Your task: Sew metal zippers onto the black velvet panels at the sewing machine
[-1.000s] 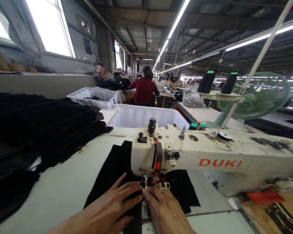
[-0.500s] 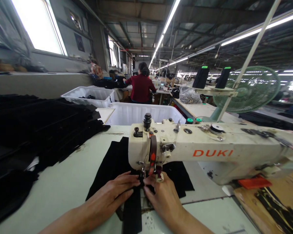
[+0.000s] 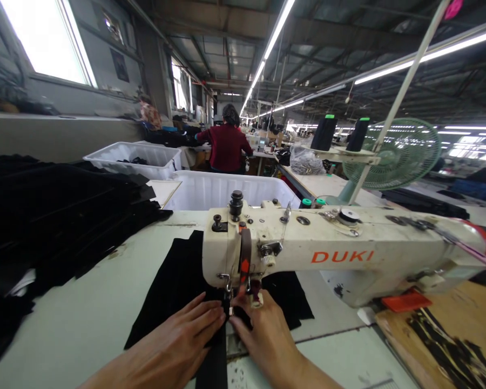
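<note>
Left hand (image 3: 186, 336) flat, fingers extended, on matte black cloth (image 3: 168, 283) under sewing machine (image 3: 289, 246); right hand (image 3: 268, 328) curled alongside, can't tell if pinching. Smooth table (image 3: 99, 310) shows leftward to ragged-edged fabric stack (image 3: 65, 216). Ribbed white bin (image 3: 235, 189) beyond far edge.

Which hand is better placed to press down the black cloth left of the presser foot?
Left, probably. The left hand already lies outstretched on the black cloth, left of the presser foot. The right hand is on the other side, close beside the foot.
</note>
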Available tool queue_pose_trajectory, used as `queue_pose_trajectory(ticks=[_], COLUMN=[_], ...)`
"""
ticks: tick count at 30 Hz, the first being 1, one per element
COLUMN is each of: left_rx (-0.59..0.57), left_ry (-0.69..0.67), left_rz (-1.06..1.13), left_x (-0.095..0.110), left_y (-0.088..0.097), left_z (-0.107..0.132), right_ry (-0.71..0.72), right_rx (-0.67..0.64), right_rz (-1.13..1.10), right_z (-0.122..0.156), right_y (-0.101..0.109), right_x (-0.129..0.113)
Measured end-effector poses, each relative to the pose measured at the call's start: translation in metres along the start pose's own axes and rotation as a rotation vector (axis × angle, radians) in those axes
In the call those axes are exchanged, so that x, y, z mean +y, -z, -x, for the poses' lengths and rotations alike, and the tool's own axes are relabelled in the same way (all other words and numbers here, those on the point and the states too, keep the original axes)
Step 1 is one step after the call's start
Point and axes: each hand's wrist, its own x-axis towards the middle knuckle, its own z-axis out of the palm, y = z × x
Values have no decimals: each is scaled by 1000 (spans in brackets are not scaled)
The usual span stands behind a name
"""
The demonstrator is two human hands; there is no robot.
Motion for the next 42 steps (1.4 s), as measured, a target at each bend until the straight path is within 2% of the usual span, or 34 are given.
queue_pose_trajectory(ticks=[7,14,19,21,25,27,29,33,37,42], left_rx=[-122,-74,-102,-132,-121,-122,-135,-127,-105,-65], left_ry=[-18,-21,-33,-32,-11,-5,13,55,31,-20], left_rz=[-22,-15,-51,-64,-47,-15,12,39,46,58], left_x=[-7,-7,-9,-9,-9,-7,-6,-5,-4,-8], left_y=[8,6,1,2,6,8,9,10,15,13], left_z=[-7,-9,-6,-5,-5,-5,-4,-5,-12,-16], right_ry=[-38,-41,-91,-76,3,52,168,426,481,523], right_rx=[31,52,-8,-39,-96,-83,-51,5,54,194], right_rz=[58,213,225,217,189,179,171,168,225,195], right_z=[-5,-14,-36,-42,-33,-23,-14,-7,-8,-9], right_y=[0,-6,-21,-21,5,22,30,18,3,-1], right_x=[7,4,11,17,26,26,25,20,20,25])
